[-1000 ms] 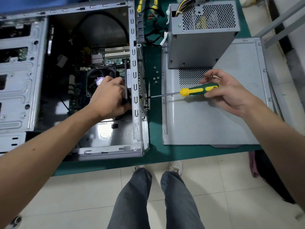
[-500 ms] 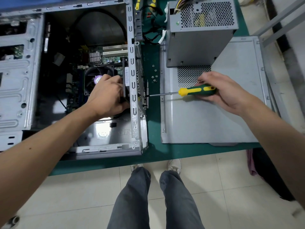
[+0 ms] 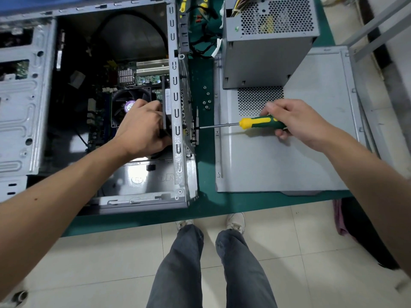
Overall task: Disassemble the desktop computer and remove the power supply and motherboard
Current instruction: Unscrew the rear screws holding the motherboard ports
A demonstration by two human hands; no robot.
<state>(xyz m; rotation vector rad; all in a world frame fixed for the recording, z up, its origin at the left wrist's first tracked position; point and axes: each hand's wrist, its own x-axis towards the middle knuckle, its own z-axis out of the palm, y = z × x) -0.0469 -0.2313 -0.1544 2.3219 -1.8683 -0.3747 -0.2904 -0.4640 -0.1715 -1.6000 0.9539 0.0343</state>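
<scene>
a: where is the right hand [image 3: 295, 121]?

b: over the loose side panel [image 3: 311, 156] on the green table [image 3: 204, 210]. its fingers are curled round the green and yellow handle of a screwdriver [image 3: 262, 122]. the shaft lies level and its tip meets the rear wall of the computer case [image 3: 178, 134].

a: and the left hand [image 3: 144, 130]?

b: inside the open case, fingers bent round a black fan [image 3: 165, 107] that stands against that same rear wall. how tight the grip is, i cannot tell, the fingertips are hidden.

a: where is the power supply [image 3: 264, 43]?

b: out of the case, standing on the far end of the side panel, its wires trailing off to the left.

a: the motherboard [image 3: 142, 78]?

b: in the case, at the bottom, with its round cooler fan [image 3: 126, 103] just beside the left hand.

a: anything else?

b: a few small screws [image 3: 206, 101] lie on the table between the case and the panel.
</scene>
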